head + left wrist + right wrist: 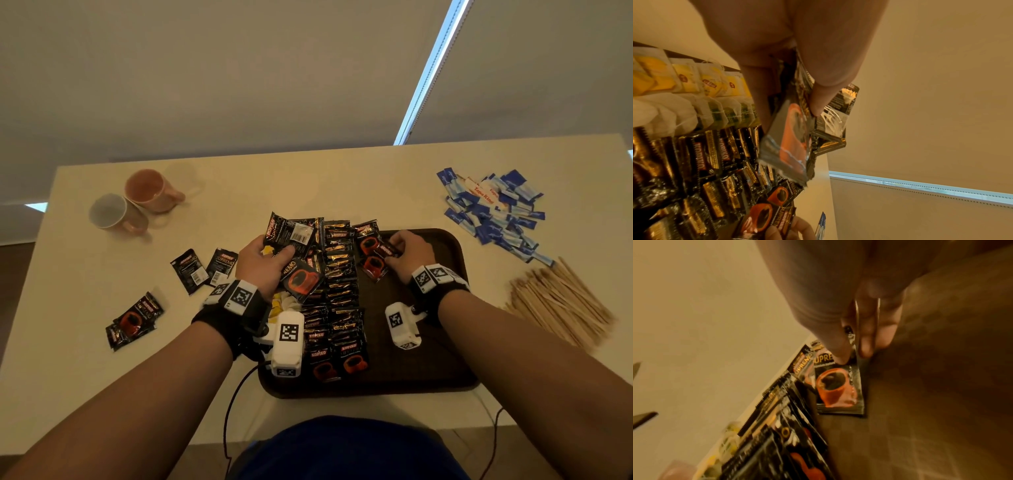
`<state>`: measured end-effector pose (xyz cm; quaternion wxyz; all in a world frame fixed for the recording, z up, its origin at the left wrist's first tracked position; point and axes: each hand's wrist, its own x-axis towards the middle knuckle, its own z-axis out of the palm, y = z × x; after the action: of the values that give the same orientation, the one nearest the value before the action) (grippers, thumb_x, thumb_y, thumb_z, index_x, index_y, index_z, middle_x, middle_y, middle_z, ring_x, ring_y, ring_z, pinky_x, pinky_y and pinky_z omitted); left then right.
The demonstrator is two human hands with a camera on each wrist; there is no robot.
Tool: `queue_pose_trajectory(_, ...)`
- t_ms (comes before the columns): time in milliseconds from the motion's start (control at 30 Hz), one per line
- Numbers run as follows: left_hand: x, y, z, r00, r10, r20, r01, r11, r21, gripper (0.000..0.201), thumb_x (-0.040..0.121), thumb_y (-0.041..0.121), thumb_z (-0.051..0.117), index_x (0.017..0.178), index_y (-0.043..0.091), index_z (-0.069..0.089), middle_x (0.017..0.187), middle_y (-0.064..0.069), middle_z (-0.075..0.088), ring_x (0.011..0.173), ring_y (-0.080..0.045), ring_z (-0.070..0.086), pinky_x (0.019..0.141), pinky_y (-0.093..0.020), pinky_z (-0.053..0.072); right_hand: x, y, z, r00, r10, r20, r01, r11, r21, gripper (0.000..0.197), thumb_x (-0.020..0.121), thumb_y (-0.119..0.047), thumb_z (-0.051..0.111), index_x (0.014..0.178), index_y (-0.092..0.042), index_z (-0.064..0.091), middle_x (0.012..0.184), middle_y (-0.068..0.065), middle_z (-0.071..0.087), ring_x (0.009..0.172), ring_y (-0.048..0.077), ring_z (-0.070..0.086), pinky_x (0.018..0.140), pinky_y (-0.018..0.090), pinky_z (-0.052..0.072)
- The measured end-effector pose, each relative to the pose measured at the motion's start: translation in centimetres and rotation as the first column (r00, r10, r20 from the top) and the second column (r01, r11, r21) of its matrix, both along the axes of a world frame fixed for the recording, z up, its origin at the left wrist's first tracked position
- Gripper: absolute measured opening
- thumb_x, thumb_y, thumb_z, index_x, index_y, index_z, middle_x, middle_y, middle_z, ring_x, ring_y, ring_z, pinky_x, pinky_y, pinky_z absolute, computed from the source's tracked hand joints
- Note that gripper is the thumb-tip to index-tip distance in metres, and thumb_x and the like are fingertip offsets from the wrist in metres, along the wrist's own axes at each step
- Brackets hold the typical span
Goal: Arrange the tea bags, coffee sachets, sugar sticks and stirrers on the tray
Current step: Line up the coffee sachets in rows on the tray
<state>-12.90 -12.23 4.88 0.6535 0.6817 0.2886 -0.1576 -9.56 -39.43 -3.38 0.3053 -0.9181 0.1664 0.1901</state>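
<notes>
Both hands (263, 262) (409, 253) grip coffee sachets (291, 234) over tray (442, 342)

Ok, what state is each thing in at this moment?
left hand: grips several coffee sachets
right hand: pinches a small sachet stack on the tray
tea bags: in rows on the tray
loose sachets: on the table, off the tray
sugar sticks: piled off the tray
stirrers: heaped off the tray
mugs: upright, apparently empty
</notes>
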Motion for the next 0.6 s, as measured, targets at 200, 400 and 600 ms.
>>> queue_pose_trajectory(200, 0.1, 0.3, -0.1, 1.0, -0.012, -0.008, 0.012, 1.0, 0.025, 0.014, 0.091, 0.011, 0.07, 0.095, 0.024, 0.067, 0.098, -0.011, 0.077, 0.089, -0.032, 0.075, 0.084, -0.059, 0.058, 2.4, 0.8, 0.2, 0.995, 0.099, -0.016, -0.099, 0.992, -0.078, 0.035, 0.084, -0.01, 0.074, 0.118, -0.014, 0.066, 0.119, 0.007, 0.067, 0.109, 0.022, 0.061, 0.088, 0.023, 0.044)
queue_pose_trajectory(400, 0.2, 0.8, -0.4, 1.0, 0.001, -0.009, -0.001, 0.999, 0.04, 0.014, 0.09, 0.013, 0.072, 0.093, 0.027, 0.068, 0.094, -0.009, 0.077, 0.088, -0.033, 0.075, 0.086, -0.061, 0.056, 2.9, 1.6, 0.1, 0.991, 0.1, -0.094, -0.107, 0.991, -0.079, 0.037, 0.086, -0.021, 0.075, 0.119, -0.006, 0.067, 0.116, 0.011, 0.069, 0.106, 0.026, 0.065, 0.095, 0.035, 0.052)
queue_pose_trajectory(600, 0.1, 0.9, -0.5, 1.0, 0.002, -0.009, -0.002, 0.999, 0.042, 0.014, 0.089, 0.014, 0.073, 0.094, 0.026, 0.068, 0.09, -0.009, 0.078, 0.087, -0.031, 0.075, 0.086, -0.06, 0.057, 2.7, 1.2, -0.1, 0.994, 0.107, -0.03, -0.109, 0.99, -0.085, 0.031, 0.083, -0.019, 0.077, 0.111, -0.012, 0.066, 0.111, 0.005, 0.066, 0.098, 0.02, 0.06, 0.083, 0.027, 0.047)
